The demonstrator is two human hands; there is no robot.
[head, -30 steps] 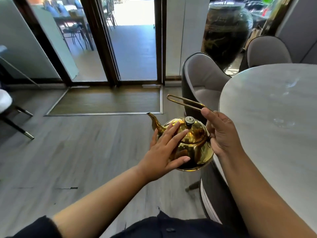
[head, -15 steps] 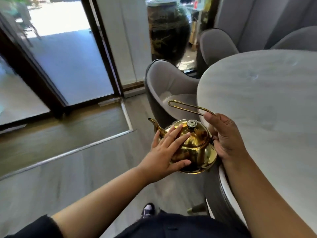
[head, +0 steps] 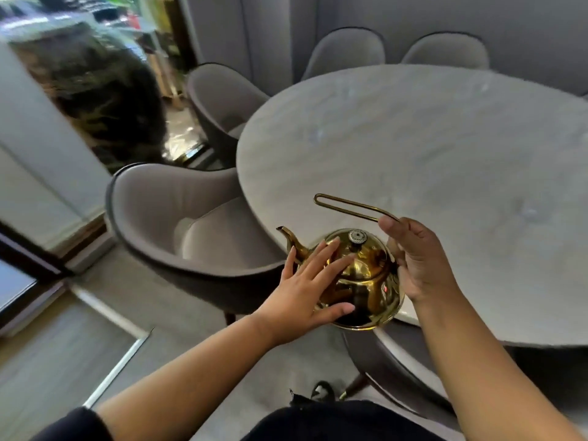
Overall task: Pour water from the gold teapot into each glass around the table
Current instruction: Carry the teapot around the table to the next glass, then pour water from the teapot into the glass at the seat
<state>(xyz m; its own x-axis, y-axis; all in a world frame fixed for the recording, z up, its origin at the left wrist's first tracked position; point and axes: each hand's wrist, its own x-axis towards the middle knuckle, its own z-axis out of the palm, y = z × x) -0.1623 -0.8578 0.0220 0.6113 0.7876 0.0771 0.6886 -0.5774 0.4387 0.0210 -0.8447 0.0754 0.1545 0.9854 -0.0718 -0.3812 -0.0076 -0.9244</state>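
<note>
A person is holding the gold teapot at the desk's near edge. The right hand is curling its fingers round the handle, and the left hand is pressing straight fingers against the teapot's side. No glasses are showing, so pouring seems not yet begun.

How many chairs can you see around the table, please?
5: near-left chair, far-left chair, two far-side chairs, tucked-in chair beside the person; others may be hidden.

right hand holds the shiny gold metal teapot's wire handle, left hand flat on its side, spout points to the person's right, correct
No: in the head view the spout of the shiny gold metal teapot points to the person's left, toward the grey upholstered chair. The rest holds.
</note>
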